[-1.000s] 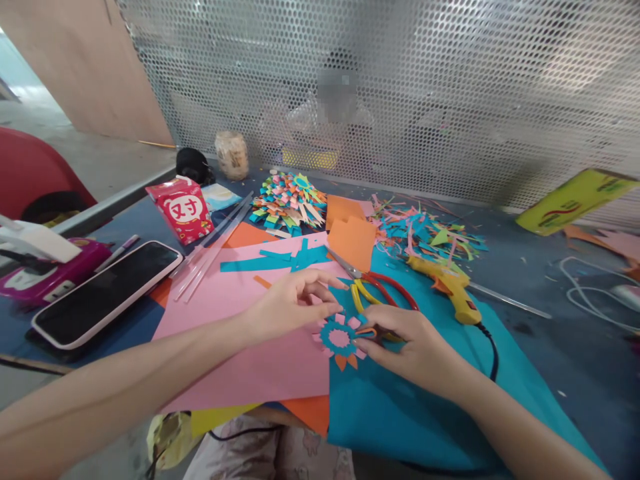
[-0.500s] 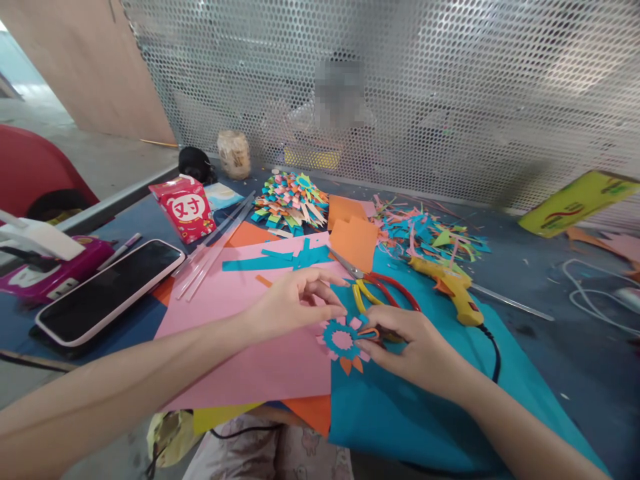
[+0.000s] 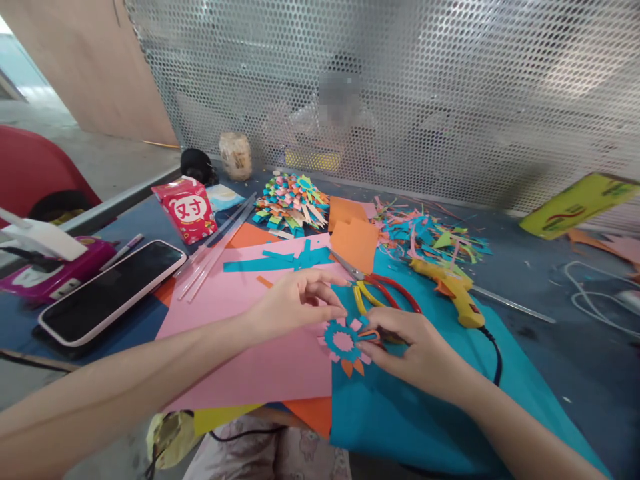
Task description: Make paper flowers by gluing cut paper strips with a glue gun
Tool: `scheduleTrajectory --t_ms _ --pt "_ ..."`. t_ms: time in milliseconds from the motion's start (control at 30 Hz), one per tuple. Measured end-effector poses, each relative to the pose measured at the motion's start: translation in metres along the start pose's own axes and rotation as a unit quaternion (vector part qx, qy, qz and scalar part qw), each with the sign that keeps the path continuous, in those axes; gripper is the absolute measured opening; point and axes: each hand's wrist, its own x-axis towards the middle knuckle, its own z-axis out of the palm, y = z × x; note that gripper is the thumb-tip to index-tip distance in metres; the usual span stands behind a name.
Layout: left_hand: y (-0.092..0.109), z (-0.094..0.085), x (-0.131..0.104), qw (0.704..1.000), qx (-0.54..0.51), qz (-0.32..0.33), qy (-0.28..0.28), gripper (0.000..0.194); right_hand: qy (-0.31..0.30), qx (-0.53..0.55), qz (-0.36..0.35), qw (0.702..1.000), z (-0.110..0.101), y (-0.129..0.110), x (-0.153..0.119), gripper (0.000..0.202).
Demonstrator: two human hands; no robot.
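Between my hands is a paper flower [image 3: 343, 341] with a pink centre, a blue ring, and pink, blue and orange petals around it. My right hand [image 3: 407, 337] pinches its right side, beside an orange-and-blue paper loop. The thumb and a finger of my left hand [image 3: 303, 300] come together at the flower's upper edge; the index finger is raised. Just behind the right hand lie scissors [image 3: 387, 290] with red and yellow handles. Pink paper [image 3: 250, 360] lies under the left hand, blue paper [image 3: 425, 413] under the right.
A yellow glue gun [image 3: 455, 293] lies at right, near paper scraps [image 3: 425, 230]. Behind are orange squares [image 3: 355, 240] and a colourful paper pile [image 3: 290, 200]. A phone [image 3: 113, 290], clear sticks [image 3: 215, 253] and a red packet [image 3: 187, 210] lie left. Behind the mesh [image 3: 450, 100] sits a person.
Both hands and the paper flower keep almost the same pose. The whole view has shifted very slightly.
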Motion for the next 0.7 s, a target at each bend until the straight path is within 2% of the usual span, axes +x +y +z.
scheduleTrajectory --t_ms 267,467,700 --pt "-0.0033 -0.0007 0.0001 1.0 -0.01 0.006 0.004 0.041 -0.002 0.002 0.004 1.0 -0.0005 0.0016 0.0015 0.013" --pt "-0.0068 -0.0007 0.0004 0.998 -0.068 0.014 -0.003 0.033 0.016 -0.011 -0.019 1.0 -0.0022 0.0013 -0.0005 0.011" --pt "-0.0058 0.0006 -0.0005 1.0 -0.024 0.005 -0.016 0.038 0.002 -0.01 -0.01 1.0 -0.0016 0.0 0.0 0.01"
